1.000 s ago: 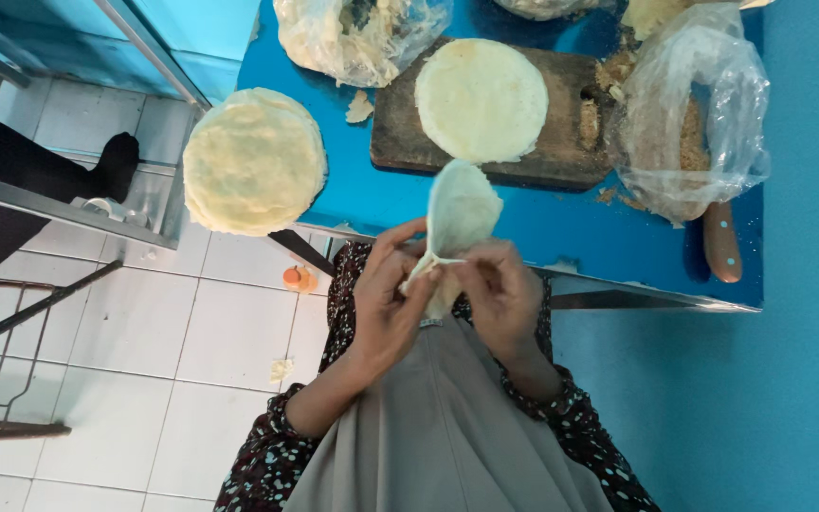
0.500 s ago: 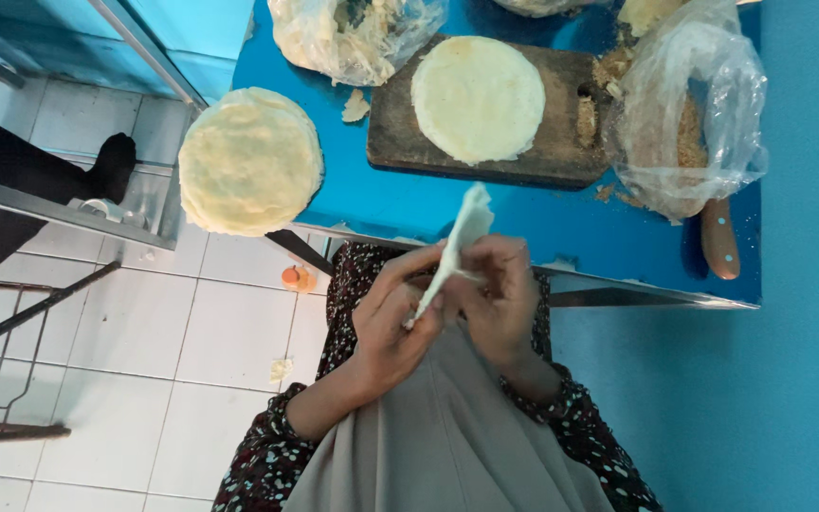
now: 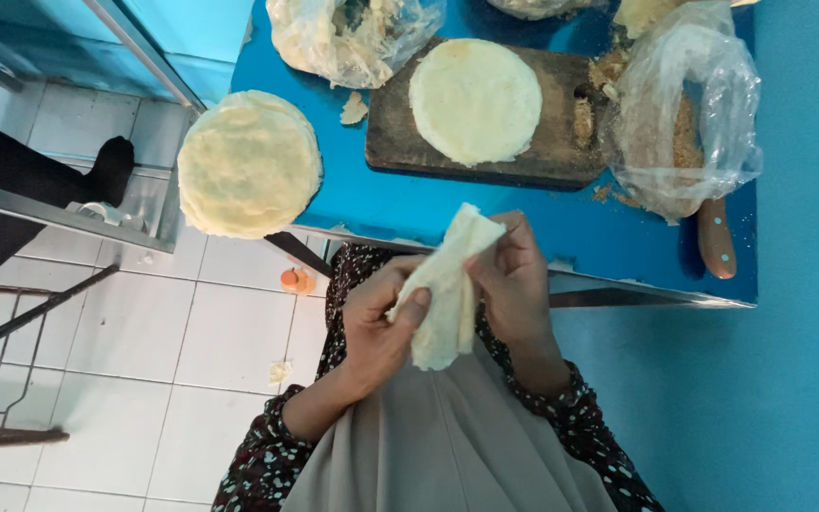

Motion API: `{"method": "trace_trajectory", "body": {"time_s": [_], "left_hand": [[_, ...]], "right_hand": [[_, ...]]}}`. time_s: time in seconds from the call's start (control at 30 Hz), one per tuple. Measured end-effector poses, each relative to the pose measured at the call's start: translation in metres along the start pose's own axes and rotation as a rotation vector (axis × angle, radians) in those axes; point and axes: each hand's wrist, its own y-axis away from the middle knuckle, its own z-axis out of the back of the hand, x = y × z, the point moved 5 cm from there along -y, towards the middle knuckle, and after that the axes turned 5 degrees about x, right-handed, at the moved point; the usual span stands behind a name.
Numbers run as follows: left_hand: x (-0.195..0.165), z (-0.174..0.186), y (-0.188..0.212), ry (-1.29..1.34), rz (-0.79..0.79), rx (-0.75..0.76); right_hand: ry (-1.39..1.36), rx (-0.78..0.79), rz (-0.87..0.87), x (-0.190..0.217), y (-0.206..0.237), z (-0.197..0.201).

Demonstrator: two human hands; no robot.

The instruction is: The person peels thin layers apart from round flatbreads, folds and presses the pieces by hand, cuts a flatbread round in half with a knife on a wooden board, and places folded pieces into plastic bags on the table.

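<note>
**A:** What do the hands hold?

**B:** A folded pale wrapper sheet, held upright in the air just off the near edge of the blue bench, above the person's grey apron. The left hand grips it from one side, the thumb pressed flat across the fold. The right hand closes on it from the other side. The fingers of both hands are clamped on the sheet.

**A:** And on the bench itself?

**B:** A dark wooden board lies near the middle, carrying one round flat wrapper, spread open. At the board's right end sit crumbs of a brownish filling. At the bench's left corner a stack of round wrappers overhangs the edge. A small torn scrap lies between the stack and the board.

**A:** Anything at the far edge?

**B:** A crumpled clear plastic bag sits toward the far left. A second clear bag, holding brown crumbly material, stands at the right side, touching the board's end. A wooden handle pokes out beneath it, toward the near right corner.

**A:** Below the bench?

**B:** A white tiled floor, with a small orange object lying just under the near edge. Another person's dark-clad leg and foot show at the left, well apart from the working hands.
</note>
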Motion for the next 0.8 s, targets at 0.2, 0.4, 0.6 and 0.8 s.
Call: {"method": "trace_trajectory", "body": {"time_s": [0.2, 0.4, 0.6, 0.8], "left_hand": [[0.023, 0.025, 0.005, 0.317, 0.350, -0.327], [0.017, 0.060, 0.004, 0.592, 0.285, -0.524], [-0.005, 0.104, 0.004, 0.609, 0.128, -0.803], [-0.010, 0.121, -0.001, 0.606, -0.010, -0.806]], "right_hand": [[-0.321, -0.093, -0.129, 0.003, -0.007, 0.015], [-0.372, -0.214, -0.119, 0.020, -0.008, 0.042], [0.011, -0.212, -0.030, 0.088, -0.026, 0.073], [0.261, 0.031, -0.020, 0.124, -0.099, 0.039]]}}
